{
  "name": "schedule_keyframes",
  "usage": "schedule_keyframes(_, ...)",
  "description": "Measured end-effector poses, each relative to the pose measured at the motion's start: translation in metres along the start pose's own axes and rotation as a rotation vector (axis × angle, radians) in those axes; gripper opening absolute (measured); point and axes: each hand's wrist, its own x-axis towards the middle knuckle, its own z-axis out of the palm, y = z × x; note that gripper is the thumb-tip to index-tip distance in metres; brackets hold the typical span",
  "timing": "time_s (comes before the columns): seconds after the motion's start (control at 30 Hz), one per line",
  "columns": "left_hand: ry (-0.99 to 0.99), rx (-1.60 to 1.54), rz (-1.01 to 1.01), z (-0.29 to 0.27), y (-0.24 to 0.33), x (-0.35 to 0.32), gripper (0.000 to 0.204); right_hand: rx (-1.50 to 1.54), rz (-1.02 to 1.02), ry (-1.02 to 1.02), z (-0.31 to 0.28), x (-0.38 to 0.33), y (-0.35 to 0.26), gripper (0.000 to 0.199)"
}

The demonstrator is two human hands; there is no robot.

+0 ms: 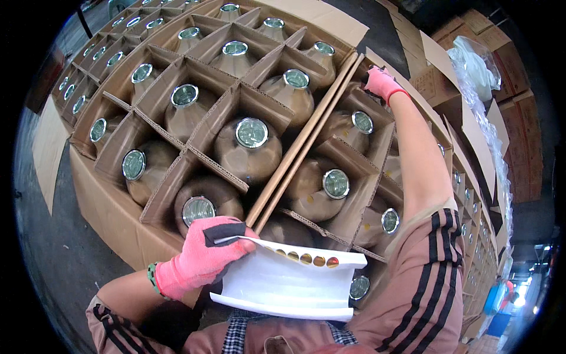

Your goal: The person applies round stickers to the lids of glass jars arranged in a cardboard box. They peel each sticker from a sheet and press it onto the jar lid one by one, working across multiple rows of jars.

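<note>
- Left hand [197, 256], pink knit glove, is clamped on the top left edge of a white sheet pad [289, 283]. Thumb lies over a black strip at that corner, fingers curl under. Looks like it's gripped there so the pad stays flat and face up.
- The pad sits at the near edge of the middle carton [118, 221], low in view, close to the body. A row of small round stickers [306, 258], gold with one reddish, runs along its top edge, on the side toward the bottles.
- Right hand [380, 82], same pink glove, is stretched out to the far end of the right carton [377, 168], right of the middle carton. Fingers curl onto the cardboard wall or flap there. Can't tell whether they grip it or just rest.
- Middle carton: cardboard dividers [215, 121] make one cell per brown bottle [250, 150]. Bottles stand upright with metal caps [252, 133] up, so they don't touch each other.
- Two upright carton walls [303, 141] stand side by side between the middle and right cartons.
- Left of the middle carton, another open carton [88, 76] filled the same way.
- Surface: cartons stand on a grey concrete floor [53, 259]. A loose flat cardboard sheet [47, 150] lies further left.
- Room: beyond the right carton, more open cartons in a row, stacked brown boxes [519, 135], and clear plastic wrap [477, 62].
</note>
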Motion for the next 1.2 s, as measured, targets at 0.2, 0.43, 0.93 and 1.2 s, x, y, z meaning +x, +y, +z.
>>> schedule_keyframes(0.2,-0.023,0.001,-0.029,-0.003,0.001,0.002,0.019,-0.117,-0.026,0.152,0.003,-0.008,-0.011,0.039)
schedule_keyframes(0.43,-0.001,-0.025,-0.009,0.004,0.004,0.001,0.015,0.302,0.169,0.590,0.004,-0.026,0.011,0.044)
schedule_keyframes(0.93,0.275,0.161,0.180,0.028,0.001,-0.014,0.014,0.968,-0.663,0.748,-0.005,-0.394,0.011,0.033)
schedule_keyframes(1.2,0.134,0.326,0.194,0.116,0.080,-0.079,0.013,1.099,-0.762,0.556,0.002,-0.437,-0.010,0.030)
